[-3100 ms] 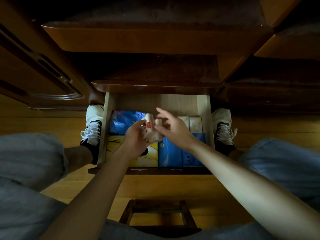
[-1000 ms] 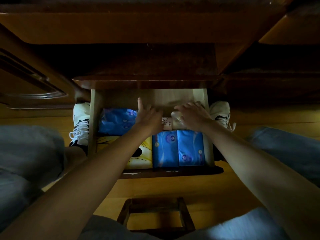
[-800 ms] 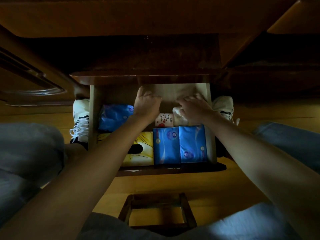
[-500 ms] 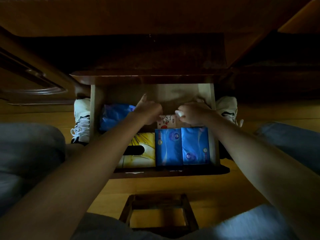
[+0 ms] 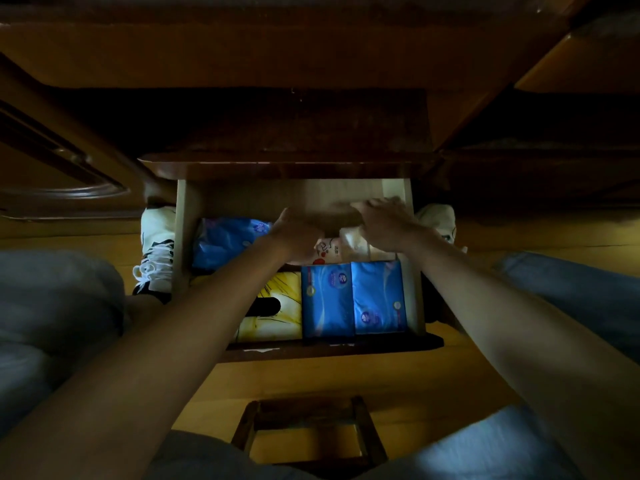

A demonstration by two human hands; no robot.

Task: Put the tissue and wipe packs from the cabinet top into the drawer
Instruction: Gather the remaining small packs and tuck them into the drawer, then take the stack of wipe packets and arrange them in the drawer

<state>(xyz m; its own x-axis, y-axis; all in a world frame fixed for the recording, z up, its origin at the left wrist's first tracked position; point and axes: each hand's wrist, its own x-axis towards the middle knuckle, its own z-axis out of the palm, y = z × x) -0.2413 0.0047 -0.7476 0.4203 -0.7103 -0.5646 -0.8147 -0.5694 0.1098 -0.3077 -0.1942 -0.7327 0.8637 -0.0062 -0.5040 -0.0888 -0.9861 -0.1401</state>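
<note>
Drawer point(image 5: 414, 271) open, seen from above, dim light. Near row, left to right: yellow tissue pack point(image 5: 277, 306) with a dark oval slot, then two blue packs point(image 5: 327, 299) side by side. Far left: crumpled blue pack point(image 5: 225, 242). Far right: small white pack with red print point(image 5: 327, 252), beside pale packs point(image 5: 356, 242). Left hand point(image 5: 298, 237) lies on the white pack's left end; right hand point(image 5: 384, 223) covers the pale packs. Fingers hidden or blurred; grip cannot be told.

Open wooden drawer point(image 5: 184, 237) holds blue packs point(image 5: 351, 297), yellow pack point(image 5: 277, 306), white packs point(image 5: 341, 249)
</note>
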